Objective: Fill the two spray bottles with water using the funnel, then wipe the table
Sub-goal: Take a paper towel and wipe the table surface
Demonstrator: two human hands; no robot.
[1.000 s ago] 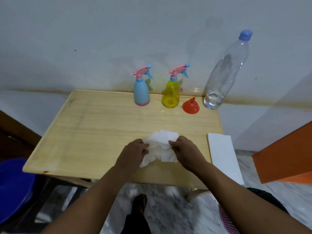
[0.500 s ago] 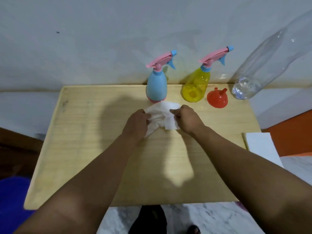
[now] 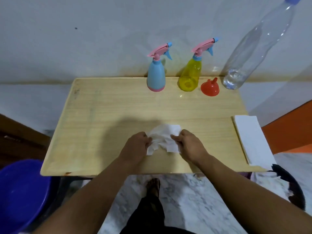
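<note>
While both hands bunch the white tissue (image 3: 163, 139) on the near middle of the wooden table (image 3: 101, 125), wiping looks like the step in hand. Left hand (image 3: 137, 146) has fingers curled, pinching the tissue's left edge; right hand (image 3: 189, 144) pinches the right edge the same way. Tissue lies crumpled, touching the tabletop between them.

Blue spray bottle (image 3: 156, 76) and yellow spray bottle (image 3: 190, 75) stand upright at the far edge, caps on, near each other. Red funnel (image 3: 210, 88) sits mouth-down just beside the yellow one. Clear water bottle (image 3: 249, 53) stands at the far right corner, a little water left in the bottom. Fill levels in the spray bottles: cannot tell. A stack of white tissues (image 3: 251, 139) lies along the right edge, overhanging at the near end. Blue tub (image 3: 22, 191) on the floor at left.

Risks, judged: a wide sweep toward the back could knock a spray bottle or the near-empty, light water bottle over. Thin tissue could tear or shred if dragged wet under two pinching hands. A sideways pass right could push the overhanging stack off the table.
</note>
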